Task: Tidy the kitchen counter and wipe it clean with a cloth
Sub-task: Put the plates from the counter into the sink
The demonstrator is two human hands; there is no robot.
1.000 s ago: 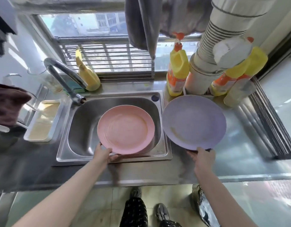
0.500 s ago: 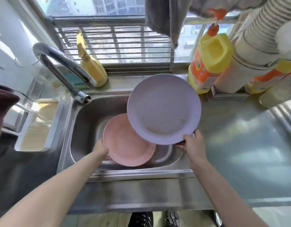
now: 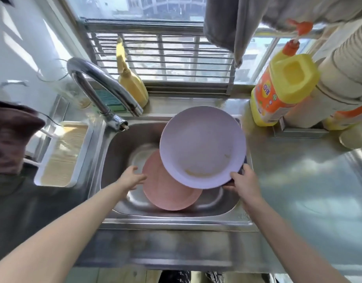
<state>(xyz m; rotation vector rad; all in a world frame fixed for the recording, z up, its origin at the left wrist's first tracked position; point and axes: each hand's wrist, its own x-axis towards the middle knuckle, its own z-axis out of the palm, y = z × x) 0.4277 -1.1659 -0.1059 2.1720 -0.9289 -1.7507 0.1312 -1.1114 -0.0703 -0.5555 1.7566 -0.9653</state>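
**Two plates at the sink, cloth off to the left**

My right hand [image 3: 244, 181] is clamped on the near rim of the purple plate [image 3: 202, 148], thumb on top of the edge, fingers under it out of sight. Plate is tilted, held over the right half of the sink [image 3: 123, 144]. It has a yellowish smear near the rim by my thumb. Something dark shows under its right edge next to my fingers; can't tell what it is.

My left hand [image 3: 133, 177] is at the left edge of the pink plate [image 3: 165, 190], fingers spread apart. Blurred there, so I can't tell if it's gripping or just touching. Pink plate lies down in the basin, its upper right part covered by the purple one.

Tap [image 3: 100, 86] arches over the back left corner of the sink. Behind it on the ledge is a yellow spray bottle [image 3: 131, 82], leaning at the window bars. A white tray [image 3: 61, 156] sits left of the sink. Further left, a dark brown cloth [image 3: 10, 139] hangs at the frame edge, well apart from both hands.

Steel counter [image 3: 310, 180] runs to the right of the sink. At its back right stands a yellow detergent jug [image 3: 282, 86] with an orange label and red cap, just beside a tall stack of paper cups [image 3: 347, 74]. A grey towel [image 3: 227, 23] hangs above by the window.
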